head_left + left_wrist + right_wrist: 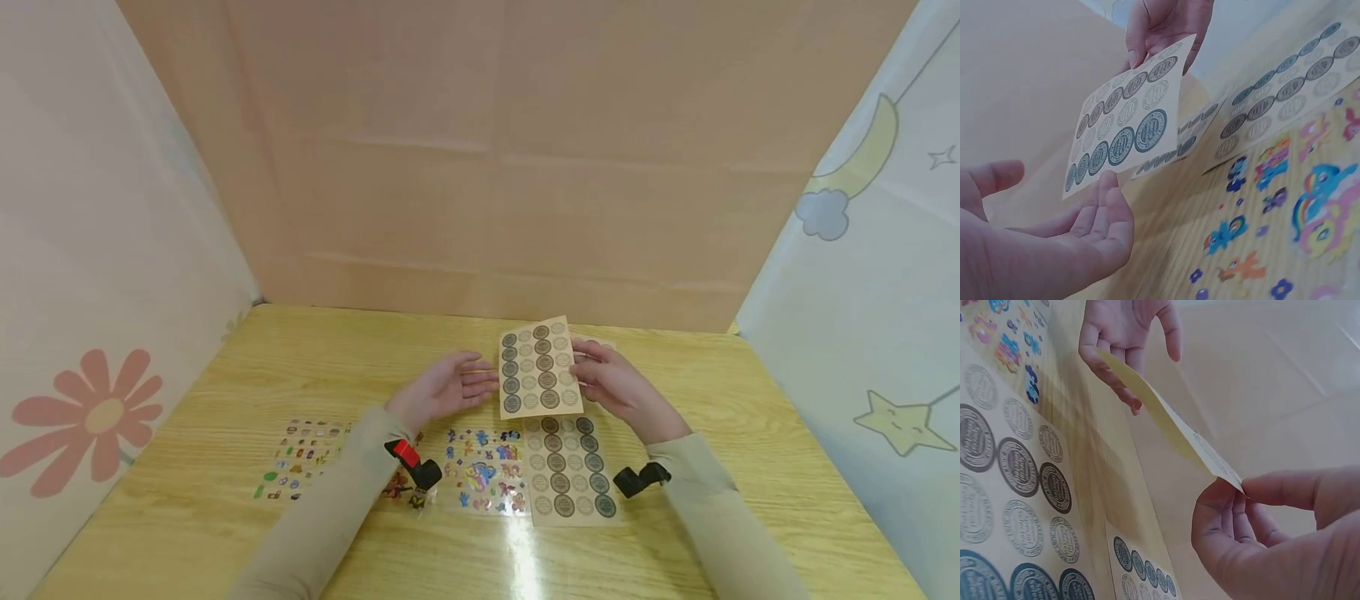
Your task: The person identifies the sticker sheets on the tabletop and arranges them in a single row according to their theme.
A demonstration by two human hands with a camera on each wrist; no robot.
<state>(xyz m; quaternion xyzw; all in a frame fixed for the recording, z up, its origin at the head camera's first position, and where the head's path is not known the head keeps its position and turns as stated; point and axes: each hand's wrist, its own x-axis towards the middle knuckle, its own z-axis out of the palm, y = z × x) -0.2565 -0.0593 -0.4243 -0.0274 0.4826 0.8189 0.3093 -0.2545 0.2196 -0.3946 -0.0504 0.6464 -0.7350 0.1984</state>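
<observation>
A tan sheet of round stickers (537,368) is raised above the table, tilted, its rows of dark and pale circles facing up. My right hand (617,385) pinches its right edge between thumb and fingers, as the right wrist view shows from behind the sheet (1169,422). On the sheet's other side my left hand (448,385) has its palm turned up, thumb apart and fingers loosely extended. Those fingertips (1109,181) come right to the sheet's lower edge in the left wrist view. A second sheet of round stickers (572,475) lies flat below.
A clear sheet of colourful pony stickers (483,475) lies left of the flat round-sticker sheet. Farther left is a sheet of small stickers (300,458), partly behind the left sleeve. Another round-sticker sheet (1141,569) lies behind. Cloth walls (480,167) enclose the wooden table (225,400).
</observation>
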